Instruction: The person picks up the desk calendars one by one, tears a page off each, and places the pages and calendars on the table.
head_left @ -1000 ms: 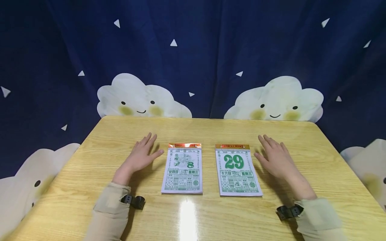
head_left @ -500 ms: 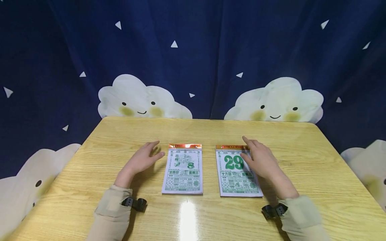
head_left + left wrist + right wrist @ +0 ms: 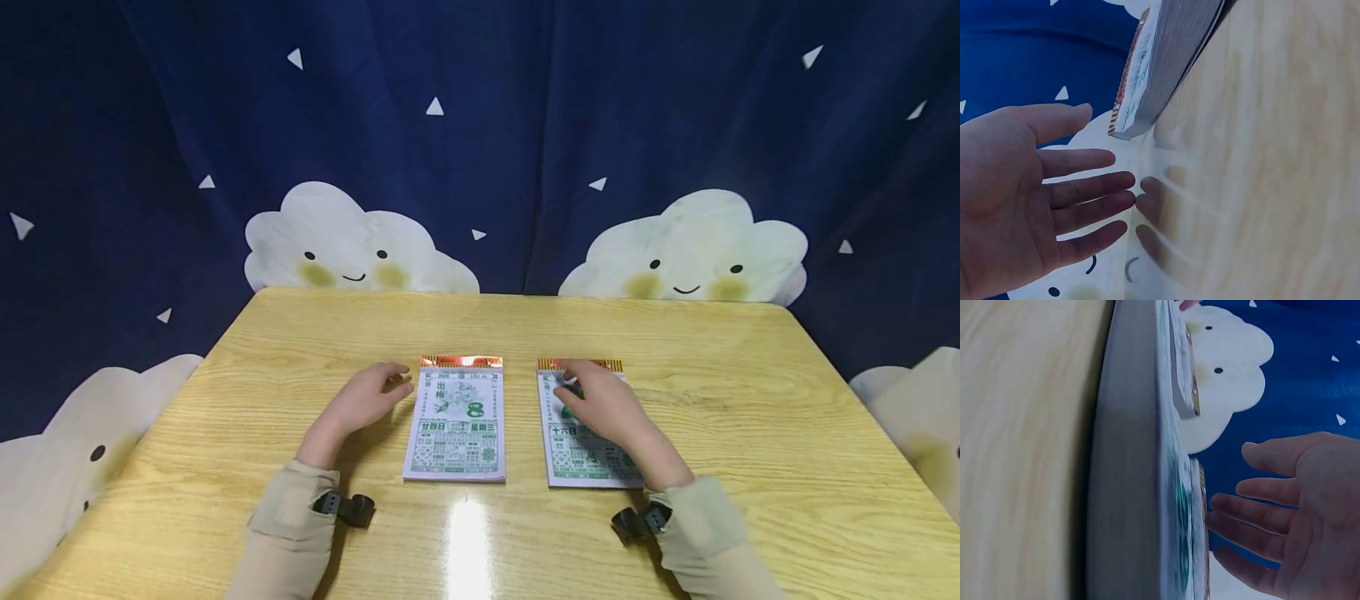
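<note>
Two thick tear-off calendars lie face up side by side on the table. The left calendar (image 3: 455,450) has a green 8 on its sheet and a shiny red and gold top strip. My left hand (image 3: 358,407) is just off its left edge, fingers loosely bent and holding nothing. In the left wrist view the palm and spread fingers show apart from that pad. Over the upper part of the right calendar (image 3: 588,462) hovers my right hand (image 3: 611,408), covering most of its big number. In the right wrist view its relaxed fingers are near the top strip; contact there I cannot tell.
The light wooden table (image 3: 360,325) has a bright reflection in front of the calendars. Behind it hangs a dark blue curtain (image 3: 510,125) with white triangles and smiling clouds. A strap with a small black device is on each wrist.
My right hand has moved left from beside the right calendar to over its upper part. The left hand has come slightly right, its fingers bending more. Both calendars stay put.
</note>
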Motion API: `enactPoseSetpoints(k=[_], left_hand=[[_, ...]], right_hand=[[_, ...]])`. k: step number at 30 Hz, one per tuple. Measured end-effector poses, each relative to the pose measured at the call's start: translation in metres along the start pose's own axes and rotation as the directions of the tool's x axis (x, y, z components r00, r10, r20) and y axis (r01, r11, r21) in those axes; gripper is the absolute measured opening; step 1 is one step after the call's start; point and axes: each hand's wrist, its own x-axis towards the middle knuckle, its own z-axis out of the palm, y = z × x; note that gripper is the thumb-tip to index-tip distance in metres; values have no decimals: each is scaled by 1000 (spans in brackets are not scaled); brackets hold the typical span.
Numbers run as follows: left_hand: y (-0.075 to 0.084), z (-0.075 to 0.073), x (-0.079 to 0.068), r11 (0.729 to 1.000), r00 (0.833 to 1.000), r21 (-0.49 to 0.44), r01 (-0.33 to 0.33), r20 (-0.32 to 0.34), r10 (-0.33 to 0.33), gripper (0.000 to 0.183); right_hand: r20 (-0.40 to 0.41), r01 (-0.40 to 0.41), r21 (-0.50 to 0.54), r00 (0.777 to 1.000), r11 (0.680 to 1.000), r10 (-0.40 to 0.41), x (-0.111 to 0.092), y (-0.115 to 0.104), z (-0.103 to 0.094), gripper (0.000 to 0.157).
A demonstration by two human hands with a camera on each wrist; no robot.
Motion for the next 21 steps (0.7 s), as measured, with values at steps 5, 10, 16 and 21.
enactPoseSetpoints(k=[5,10,16,21], left_hand=[[2,3,3,1000,1000,-9,18,13,-18,42],[4,6,3,999,999,-19,37,35,-36,37],[8,8,4,997,996,-45,57,74,-54,32],[12,10,4,997,994,-36,63,94,-59,31]], right_hand=[[49,-12,32,999,999,10,5,-11,6,39],[87,-18,71,996,997,12,10,-23,14,36],[117,-49,46,992,998,43,13,-39,24,34],[140,-66,4,988,998,65,16,-50,33,31]])
